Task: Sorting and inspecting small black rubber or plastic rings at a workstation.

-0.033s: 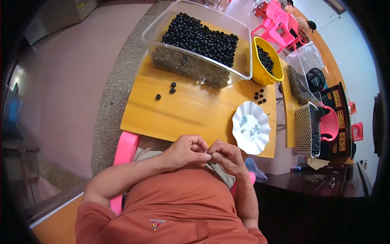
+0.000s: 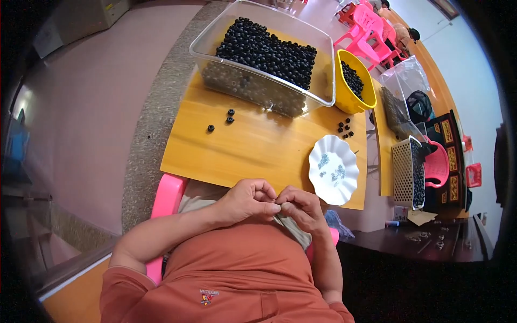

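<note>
On the wooden table [image 2: 258, 148], the clear tub [image 2: 323, 64] stands back, perhaps for working room. The white plate [image 2: 329, 192] lies near the right hand [image 2: 302, 209], probably for reach. This and the left hand [image 2: 249, 202] pinch together; holding what, I cannot tell. 3 black rings [image 2: 210, 128] lie apart; grey pieces [image 2: 337, 173], in the plate.

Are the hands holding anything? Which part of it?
Can't tell: the left hand and right hand pinch close together, but anything between them is too small or hidden to see.
</note>
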Tool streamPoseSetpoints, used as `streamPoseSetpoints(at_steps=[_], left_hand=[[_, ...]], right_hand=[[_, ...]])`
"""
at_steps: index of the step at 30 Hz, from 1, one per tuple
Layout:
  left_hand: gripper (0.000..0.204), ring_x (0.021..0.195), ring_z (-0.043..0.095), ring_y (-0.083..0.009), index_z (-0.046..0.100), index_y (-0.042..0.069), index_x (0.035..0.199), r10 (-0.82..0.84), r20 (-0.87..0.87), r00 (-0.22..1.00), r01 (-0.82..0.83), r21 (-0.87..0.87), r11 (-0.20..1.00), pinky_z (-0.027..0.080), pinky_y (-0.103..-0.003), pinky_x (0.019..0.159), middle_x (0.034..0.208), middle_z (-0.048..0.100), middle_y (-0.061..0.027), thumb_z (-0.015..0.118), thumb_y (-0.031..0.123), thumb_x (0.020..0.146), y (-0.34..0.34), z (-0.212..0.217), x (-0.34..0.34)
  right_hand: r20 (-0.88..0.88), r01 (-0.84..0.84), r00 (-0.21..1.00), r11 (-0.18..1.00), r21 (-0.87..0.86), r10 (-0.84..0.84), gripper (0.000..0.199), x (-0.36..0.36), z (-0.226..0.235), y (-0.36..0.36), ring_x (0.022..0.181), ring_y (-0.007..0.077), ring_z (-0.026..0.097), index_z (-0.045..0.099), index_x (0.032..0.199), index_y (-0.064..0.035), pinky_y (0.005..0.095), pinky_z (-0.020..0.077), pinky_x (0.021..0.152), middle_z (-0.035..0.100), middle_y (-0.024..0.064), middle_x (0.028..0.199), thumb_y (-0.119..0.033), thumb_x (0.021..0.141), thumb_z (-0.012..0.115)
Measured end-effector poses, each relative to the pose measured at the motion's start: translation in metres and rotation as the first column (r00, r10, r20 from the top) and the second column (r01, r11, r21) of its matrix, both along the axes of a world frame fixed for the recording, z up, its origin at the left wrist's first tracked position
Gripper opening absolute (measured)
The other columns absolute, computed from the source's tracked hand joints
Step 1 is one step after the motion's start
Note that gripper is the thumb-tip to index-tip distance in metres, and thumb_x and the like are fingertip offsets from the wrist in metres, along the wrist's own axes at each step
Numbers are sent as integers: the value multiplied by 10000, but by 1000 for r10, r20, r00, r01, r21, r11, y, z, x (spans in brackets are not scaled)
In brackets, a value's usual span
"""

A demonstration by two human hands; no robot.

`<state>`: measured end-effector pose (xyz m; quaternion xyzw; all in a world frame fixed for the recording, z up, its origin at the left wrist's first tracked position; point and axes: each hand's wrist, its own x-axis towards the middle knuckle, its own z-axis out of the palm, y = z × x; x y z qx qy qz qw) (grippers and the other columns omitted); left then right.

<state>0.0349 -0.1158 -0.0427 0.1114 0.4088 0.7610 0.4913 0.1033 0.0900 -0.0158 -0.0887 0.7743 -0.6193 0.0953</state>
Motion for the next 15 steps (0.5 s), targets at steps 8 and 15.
streamPoseSetpoints(at_steps=[8,15], left_hand=[[257,765,658,-152,522,6,1029,-59,75,995,54,61,997,564,-271,694,889,653,-89,700,68,854,-5,4,-3],[250,773,661,-159,520,13,1022,-46,130,990,37,71,997,567,-280,704,896,657,-95,698,65,855,-6,5,-3]], right_hand=[[10,55,998,974,-218,-54,157,4,-3,-15,728,122,567,631,906,27,249,458,649,601,70,841,-112,950,573],[-122,121,983,986,-113,-135,146,8,-4,-23,691,130,568,653,970,25,242,457,639,600,82,824,-79,952,552]])
